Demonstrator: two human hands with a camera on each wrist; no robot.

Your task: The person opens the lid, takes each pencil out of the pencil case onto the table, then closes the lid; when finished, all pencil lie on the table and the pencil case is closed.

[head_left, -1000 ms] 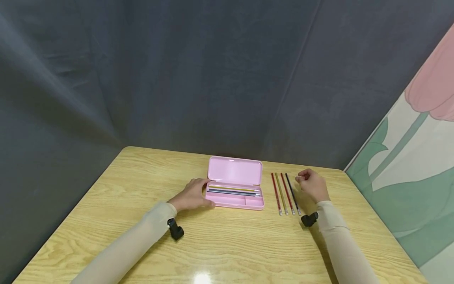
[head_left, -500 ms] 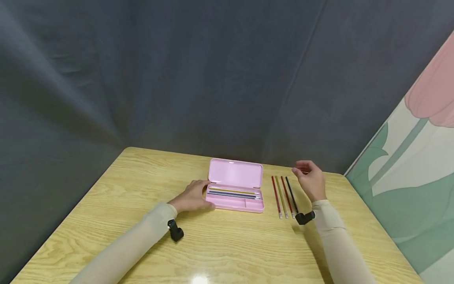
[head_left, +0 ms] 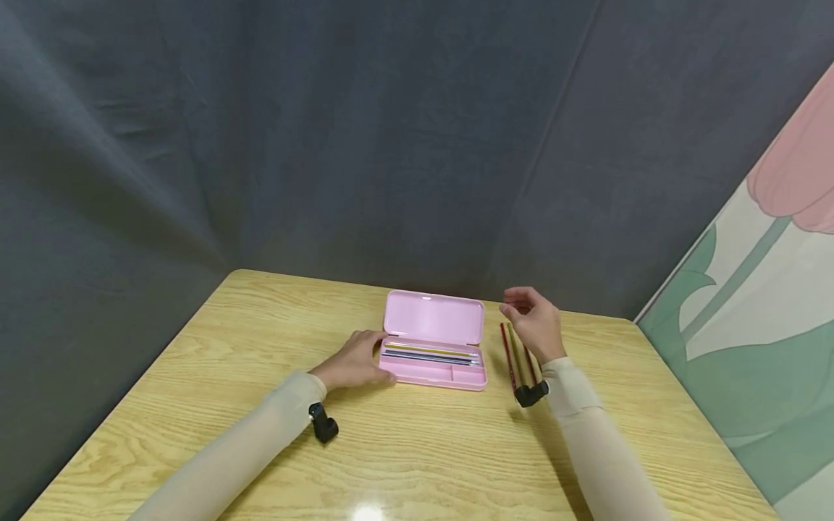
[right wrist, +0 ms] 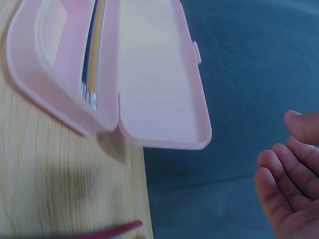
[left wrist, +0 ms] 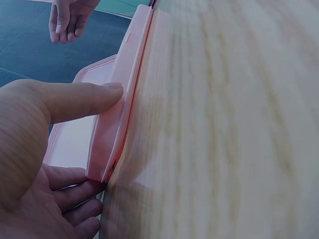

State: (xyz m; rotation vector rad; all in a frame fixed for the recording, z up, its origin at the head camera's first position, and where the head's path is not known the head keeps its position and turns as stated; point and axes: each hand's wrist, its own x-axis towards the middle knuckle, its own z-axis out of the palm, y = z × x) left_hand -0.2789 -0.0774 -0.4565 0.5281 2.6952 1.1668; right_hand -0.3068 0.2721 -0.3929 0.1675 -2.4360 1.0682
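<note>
The pink pencil case (head_left: 433, 375) lies with its lid raised, in front of my left hand (head_left: 355, 359). That hand grips the case's left end: in the left wrist view the thumb (left wrist: 87, 99) presses the front wall and the fingers reach round the end. Inside the case are a yellow pencil (right wrist: 94, 47) and dark pencils (head_left: 426, 357). My right hand (head_left: 536, 329) hovers over the loose pencils, fingers loosely bent, holding nothing. A red pencil (head_left: 507, 354), a yellow one (head_left: 516, 354) and another red one show below it; the dark pencil is hidden by the hand and wrist.
The case's front section has a small divided compartment (head_left: 468, 374) at its right. A dark curtain (head_left: 391, 145) hangs behind the wooden table (head_left: 391, 456). On the right stands a flower-patterned panel (head_left: 769, 340).
My right hand has moved left, from beside the dark pencil to over the row of loose pencils, its fingers loosening. The left hand has stayed on the case.
</note>
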